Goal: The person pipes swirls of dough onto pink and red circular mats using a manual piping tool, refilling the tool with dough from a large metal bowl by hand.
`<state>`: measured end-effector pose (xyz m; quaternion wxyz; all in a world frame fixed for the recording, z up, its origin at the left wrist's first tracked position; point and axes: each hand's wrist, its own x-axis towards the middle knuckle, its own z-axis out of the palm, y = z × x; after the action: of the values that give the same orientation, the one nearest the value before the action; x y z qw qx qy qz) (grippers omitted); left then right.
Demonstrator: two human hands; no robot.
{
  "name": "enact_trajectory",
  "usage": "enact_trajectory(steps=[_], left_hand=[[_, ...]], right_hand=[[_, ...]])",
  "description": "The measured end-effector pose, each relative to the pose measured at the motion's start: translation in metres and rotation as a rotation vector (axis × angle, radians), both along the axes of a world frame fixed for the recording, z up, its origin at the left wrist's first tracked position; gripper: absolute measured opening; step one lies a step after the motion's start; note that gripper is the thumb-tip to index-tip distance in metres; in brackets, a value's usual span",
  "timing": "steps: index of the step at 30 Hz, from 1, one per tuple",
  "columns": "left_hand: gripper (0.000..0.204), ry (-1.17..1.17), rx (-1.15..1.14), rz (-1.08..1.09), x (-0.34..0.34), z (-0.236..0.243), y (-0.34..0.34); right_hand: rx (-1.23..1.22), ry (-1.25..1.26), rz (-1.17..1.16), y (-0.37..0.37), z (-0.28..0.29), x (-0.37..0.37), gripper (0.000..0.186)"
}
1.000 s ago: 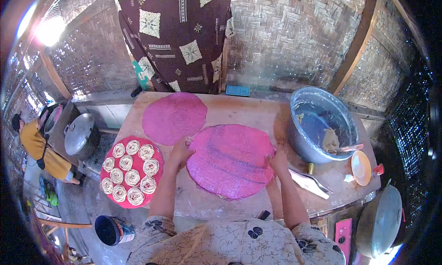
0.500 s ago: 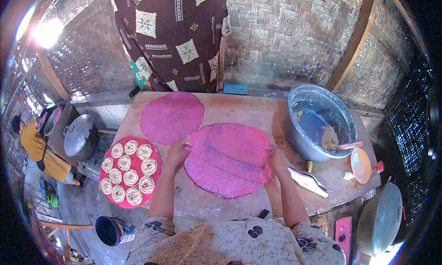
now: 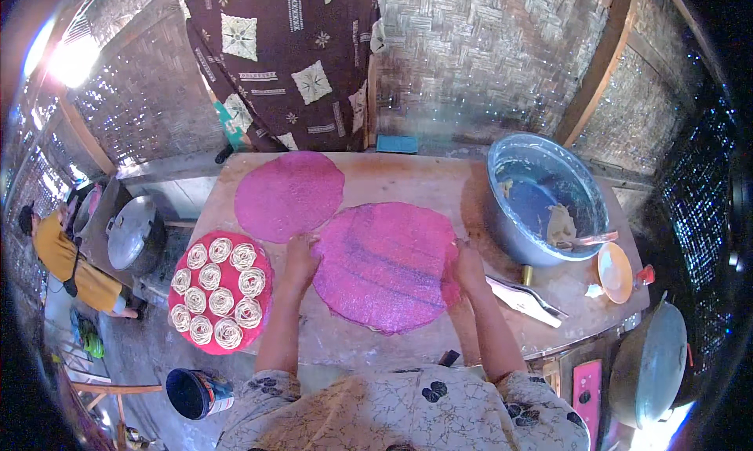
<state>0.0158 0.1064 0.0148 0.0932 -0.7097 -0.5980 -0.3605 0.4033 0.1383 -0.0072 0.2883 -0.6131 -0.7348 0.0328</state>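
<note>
My left hand (image 3: 300,259) grips the left edge of a large pink, slightly wrinkled round sheet (image 3: 376,259), perhaps a stack, on the table. My right hand (image 3: 470,267) grips its right edge, fingers closed on it. A smaller pink round sheet (image 3: 287,192) lies flat beyond my left hand. Left of that hand, a red round mat (image 3: 226,270) holds several pale coiled nests of strands. A long white item with metal (image 3: 518,300) and a short brass-coloured cylinder (image 3: 528,274) lie beside my right hand.
A large blue basin (image 3: 502,216) with pale paste stands back right, beside an orange bowl (image 3: 614,274). Lidded pots (image 3: 132,233) sit left; a large metal vessel (image 3: 651,369) is lower right. A person in yellow (image 3: 70,267) is at far left, a bucket (image 3: 187,392) below.
Both hands keep hold of the large pink sheet, shifted only slightly. The whole view has moved a little up and left. The person in yellow has shifted slightly.
</note>
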Motion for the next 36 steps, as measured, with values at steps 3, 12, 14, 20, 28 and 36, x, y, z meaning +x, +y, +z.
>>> enact_trajectory(steps=[3, 12, 14, 20, 28, 36], left_hand=[[0.024, -0.114, -0.288, 0.131, 0.020, 0.023, 0.001], [0.064, 0.163, 0.019, -0.620, 0.164, 0.043, -0.067], [0.066, 0.198, -0.085, -0.469, 0.159, 0.051, -0.058], [0.058, -0.822, -0.614, -0.715, 0.160, 0.092, -0.069], [0.021, -1.129, -0.427, -0.731, 0.127, 0.081, -0.082], [0.010, -1.239, -0.429, -0.252, 0.074, 0.051, -0.071]], right_hand=[[0.112, -0.061, 0.003, -0.009, 0.030, -0.011, 0.032], [-1.104, 1.831, 0.503, -0.062, 0.085, -0.107, 0.068], [-1.128, 1.916, 0.568, -0.081, 0.114, -0.113, 0.069], [-0.027, 1.006, 0.607, -0.094, 0.139, -0.109, 0.063], [0.048, 0.168, 0.075, -0.100, 0.122, 0.007, 0.053], [-0.321, -0.210, -0.301, -0.150, 0.049, 0.159, 0.064]])
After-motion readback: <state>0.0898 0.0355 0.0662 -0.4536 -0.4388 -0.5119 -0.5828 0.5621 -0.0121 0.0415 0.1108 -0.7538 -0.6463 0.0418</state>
